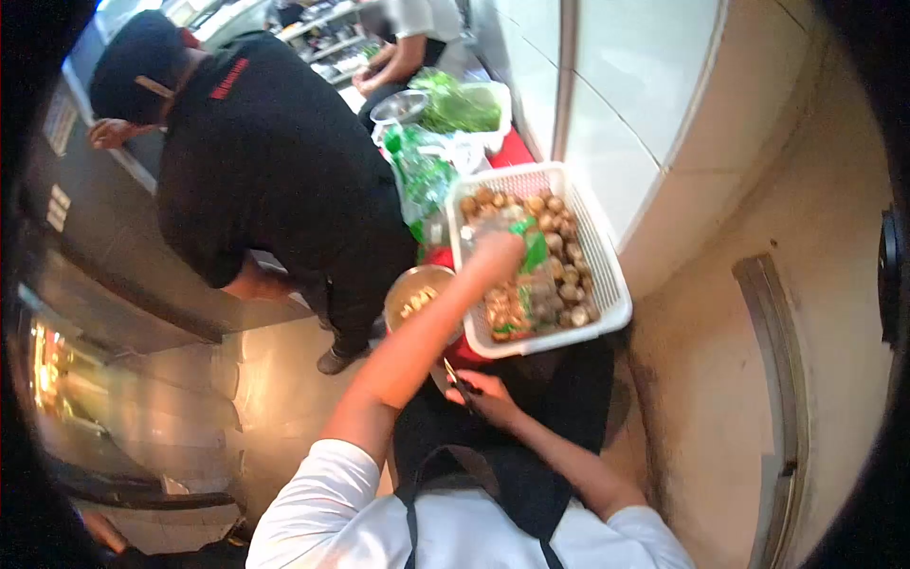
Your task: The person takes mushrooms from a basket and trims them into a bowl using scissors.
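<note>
Head view: pieces (pixel 418 302) in bowl (pixel 398 294) look done, many mushrooms (pixel 568 273) in basket (pixel 616 284) unprocessed; right hand (pixel 488 398) grips blade (pixel 450 370); left hand's (pixel 500 254) grasp, cannot tell.

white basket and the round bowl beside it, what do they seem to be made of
White basket: most likely moulded plastic, smooth with a slight sheen; the regular small holes in its walls and the thick rounded rim suggest it.
Round bowl: probably metal, perhaps stainless steel, with a smooth finish; its thin, pale rim hints at that, but blur leaves it open.

Plastic basket (pixel 608 269), matt cloth apron (pixel 526 493).
</note>
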A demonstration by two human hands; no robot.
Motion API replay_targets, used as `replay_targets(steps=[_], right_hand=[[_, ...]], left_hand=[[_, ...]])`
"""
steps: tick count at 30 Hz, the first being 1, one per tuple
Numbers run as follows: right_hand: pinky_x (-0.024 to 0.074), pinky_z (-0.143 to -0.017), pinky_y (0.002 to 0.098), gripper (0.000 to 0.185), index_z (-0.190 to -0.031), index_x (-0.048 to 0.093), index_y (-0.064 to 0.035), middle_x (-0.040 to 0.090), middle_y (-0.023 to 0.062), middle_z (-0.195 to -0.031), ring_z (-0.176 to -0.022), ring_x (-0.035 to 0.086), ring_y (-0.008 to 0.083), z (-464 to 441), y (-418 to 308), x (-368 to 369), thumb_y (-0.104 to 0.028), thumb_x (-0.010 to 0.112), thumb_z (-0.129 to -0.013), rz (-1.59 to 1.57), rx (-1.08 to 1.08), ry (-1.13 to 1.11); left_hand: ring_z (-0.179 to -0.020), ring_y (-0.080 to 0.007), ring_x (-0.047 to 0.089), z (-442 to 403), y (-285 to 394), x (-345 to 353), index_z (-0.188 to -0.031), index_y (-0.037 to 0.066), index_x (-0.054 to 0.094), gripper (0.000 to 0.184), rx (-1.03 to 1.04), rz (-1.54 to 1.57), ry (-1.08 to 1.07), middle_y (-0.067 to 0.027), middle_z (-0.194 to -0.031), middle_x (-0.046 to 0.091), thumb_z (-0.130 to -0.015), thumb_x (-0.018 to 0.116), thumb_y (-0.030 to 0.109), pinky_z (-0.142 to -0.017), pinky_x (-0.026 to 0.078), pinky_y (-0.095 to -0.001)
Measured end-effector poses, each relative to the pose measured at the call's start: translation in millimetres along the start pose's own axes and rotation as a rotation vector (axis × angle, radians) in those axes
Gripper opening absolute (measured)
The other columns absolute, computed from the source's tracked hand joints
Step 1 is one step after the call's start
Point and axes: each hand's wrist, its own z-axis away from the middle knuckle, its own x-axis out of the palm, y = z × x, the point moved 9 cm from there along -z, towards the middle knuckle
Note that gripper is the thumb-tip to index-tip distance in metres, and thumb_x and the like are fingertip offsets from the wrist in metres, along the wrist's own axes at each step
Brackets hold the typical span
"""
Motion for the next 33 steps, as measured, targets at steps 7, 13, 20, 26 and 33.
replay_targets(steps=[7, 13, 20, 26, 33], right_hand=[[0.0526, -0.079, 0.0284, 0.042, -0.121, 0.068, -0.0020, 0.074, 0.0067, -0.096, -0.085, 0.066, 0.0102, -1, -12, -11, -0.020, 0.083, -0.086, 0.308, -0.351, 0.051], [0.0556, -0.082, 0.0331, 0.046, -0.126, 0.066, -0.0041, 0.075, 0.0140, -0.105, -0.089, 0.070, 0.0151, -1, -22, -10, -0.021, 0.082, -0.087, 0.341, -0.341, -0.021], [0.0564, -0.082, 0.0343, 0.053, -0.128, 0.066, -0.0032, 0.075, 0.0165, -0.105, -0.091, 0.074, 0.0217, -1, -13, -18, -0.029, 0.084, -0.085, 0.461, -0.320, 0.059], [0.0563, -0.087, 0.0404, 0.064, -0.127, 0.066, -0.0011, 0.072, 0.0234, -0.109, -0.101, 0.072, 0.0346, 4, -21, -16, -0.047, 0.079, -0.085, 0.488, -0.202, 0.014], [0.0577, -0.073, 0.0397, 0.056, -0.120, 0.065, 0.0008, 0.072, 0.0184, -0.095, -0.084, 0.073, 0.0322, 20, -63, -14, -0.032, 0.085, -0.080, 0.566, -0.505, 0.188]], left_hand=[[-0.069, -0.0258, 0.073, 11, 27, 0, -0.072, 0.012, 0.074, 0.008, 0.046, -0.268, -0.012, -0.0105, -0.072, 0.072, -0.074, 0.067, 0.014, -0.058, 0.057, -0.0386], [-0.069, -0.0292, 0.073, 9, 25, -6, -0.071, 0.007, 0.071, 0.007, 0.027, -0.188, 0.049, -0.0137, -0.072, 0.071, -0.074, 0.066, 0.010, -0.062, 0.058, -0.0402], [-0.078, -0.0348, 0.071, 36, 21, -70, -0.081, 0.001, 0.068, 0.007, -0.058, 0.071, 0.302, -0.0196, -0.083, 0.070, -0.081, 0.065, 0.007, -0.067, 0.056, -0.0458], [-0.077, -0.0248, 0.070, 105, -37, -111, -0.106, 0.002, 0.071, 0.018, -0.467, 0.696, 0.680, -0.0153, -0.089, 0.072, -0.089, 0.068, 0.006, -0.070, 0.057, -0.0364], [-0.090, -0.0122, 0.069, 226, -78, -48, -0.125, -0.001, 0.067, 0.028, -0.812, 1.582, 0.687, -0.0077, -0.110, 0.072, -0.101, 0.058, 0.009, -0.079, 0.058, -0.0256]])
